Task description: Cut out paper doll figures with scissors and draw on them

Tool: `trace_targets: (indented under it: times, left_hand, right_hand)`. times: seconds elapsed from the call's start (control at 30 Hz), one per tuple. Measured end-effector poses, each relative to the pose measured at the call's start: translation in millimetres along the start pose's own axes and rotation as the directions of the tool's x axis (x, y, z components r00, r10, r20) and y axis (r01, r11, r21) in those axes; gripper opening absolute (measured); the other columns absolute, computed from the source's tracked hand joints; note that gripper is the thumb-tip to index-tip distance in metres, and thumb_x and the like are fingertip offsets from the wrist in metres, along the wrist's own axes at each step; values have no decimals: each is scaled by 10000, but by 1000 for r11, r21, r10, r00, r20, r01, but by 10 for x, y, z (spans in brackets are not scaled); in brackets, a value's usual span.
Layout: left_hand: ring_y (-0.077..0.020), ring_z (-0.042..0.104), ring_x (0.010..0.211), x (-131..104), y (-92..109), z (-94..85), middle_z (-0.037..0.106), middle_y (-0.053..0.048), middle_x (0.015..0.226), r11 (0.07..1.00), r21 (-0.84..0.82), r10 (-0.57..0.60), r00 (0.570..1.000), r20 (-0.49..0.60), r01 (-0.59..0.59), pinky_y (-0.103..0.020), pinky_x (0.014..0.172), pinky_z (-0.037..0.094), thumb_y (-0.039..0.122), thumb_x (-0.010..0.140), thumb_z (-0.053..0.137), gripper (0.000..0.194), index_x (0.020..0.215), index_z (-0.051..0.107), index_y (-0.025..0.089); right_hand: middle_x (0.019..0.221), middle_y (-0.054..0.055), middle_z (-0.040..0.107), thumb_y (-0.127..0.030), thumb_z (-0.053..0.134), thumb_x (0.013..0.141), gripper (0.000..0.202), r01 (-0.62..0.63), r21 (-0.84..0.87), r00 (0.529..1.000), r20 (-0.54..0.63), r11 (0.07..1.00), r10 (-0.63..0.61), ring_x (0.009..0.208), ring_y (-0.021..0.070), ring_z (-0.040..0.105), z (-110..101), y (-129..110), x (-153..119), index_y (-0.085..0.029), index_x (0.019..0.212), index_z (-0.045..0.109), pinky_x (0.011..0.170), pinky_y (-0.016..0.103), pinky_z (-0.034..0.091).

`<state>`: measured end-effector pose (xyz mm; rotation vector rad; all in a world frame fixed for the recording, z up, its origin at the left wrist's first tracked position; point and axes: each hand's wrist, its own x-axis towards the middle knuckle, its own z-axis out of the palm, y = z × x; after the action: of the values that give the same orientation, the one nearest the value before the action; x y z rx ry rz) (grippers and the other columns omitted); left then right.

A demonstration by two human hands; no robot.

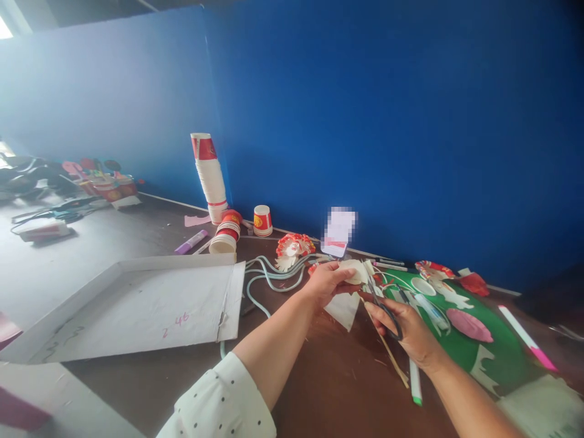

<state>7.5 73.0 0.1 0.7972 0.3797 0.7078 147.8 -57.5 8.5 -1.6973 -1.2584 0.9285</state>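
My left hand pinches a cream-white piece of paper above the dark table. A pair of dark-handled scissors is in my right hand, with fingers through the handles. The blades point up and away, at the right edge of the paper; whether they are cutting into it I cannot tell. Beneath my hands lie another white paper piece and a thin wooden stick. A marker with a green tip lies just below my right hand.
A green sheet at right bears a pink paper oval and scraps. A cut red-and-white cup, pale cable and a blurred upright phone-like object sit behind. Left stand a cardboard tray and tall cup stack before a blue partition.
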Motion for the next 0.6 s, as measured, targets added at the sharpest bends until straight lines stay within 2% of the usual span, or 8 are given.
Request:
trace_targets:
  times: [0.17, 0.6]
  left_hand:
    - [-191, 679, 796, 3, 3, 0, 678, -140, 908, 1000, 4, -7, 1000, -7, 7, -315, 778, 557, 240, 663, 811, 354, 911, 644, 51]
    - [-179, 676, 772, 5, 2, -1, 671, -128, 877, 1000, -8, -13, 1000, -10, 13, -306, 768, 559, 226, 675, 802, 338, 914, 642, 49]
  right_hand:
    - [610, -32, 535, -533, 624, 800, 455, 2, -7, 1000, 6, 1000, -2, 547, 139, 508, -12, 24, 7, -219, 1124, 687, 553, 277, 428]
    - [601, -27, 541, -474, 653, 782, 410, 13, -37, 1000, -21, 999, -13, 535, 150, 519, 11, 10, 3, -214, 1094, 707, 540, 287, 437]
